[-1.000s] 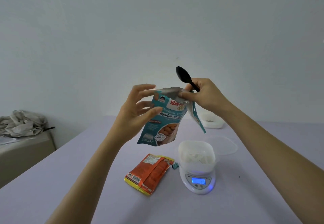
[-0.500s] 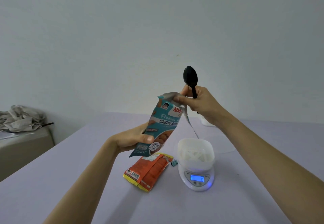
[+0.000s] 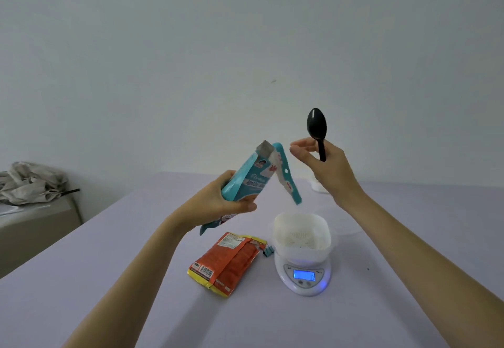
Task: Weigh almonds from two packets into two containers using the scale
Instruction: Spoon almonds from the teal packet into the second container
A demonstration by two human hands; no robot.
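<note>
- head view: since half a second ago the right hand [image 3: 324, 167] has let go of the top of the teal packet [image 3: 253, 181] and pulled away to the right, and the black spoon [image 3: 316, 123] has risen with it.
- the torn strip [image 3: 289, 181] now hangs free from the packet's open top, slanting down towards the white container [image 3: 301, 236].
- the left hand [image 3: 221, 200] grips the lower half of the teal packet, fingers behind and thumb curled across the front. the packet is in the air, leaning right, its mouth uppermost.
- the right hand holds the spoon's handle against the palm, bowl pointing up. its thumb and forefinger reach loosely left, apart from the packet.
- both forearms are bare and stretch in from the bottom edge.
- the white container stands on the scale [image 3: 302, 277], whose display glows blue.
- the orange packet [image 3: 229, 263] lies flat just left of the scale, with a small teal clip [image 3: 268, 251] at its far corner.
- all rest on a pale lilac table [image 3: 109, 266]. a second white container [image 3: 317, 185] shows partly behind the right wrist.
- behind is a plain pale wall [image 3: 245, 34]. at the left a crumpled grey cloth [image 3: 30, 184] sits on a beige cabinet [image 3: 35, 219].
</note>
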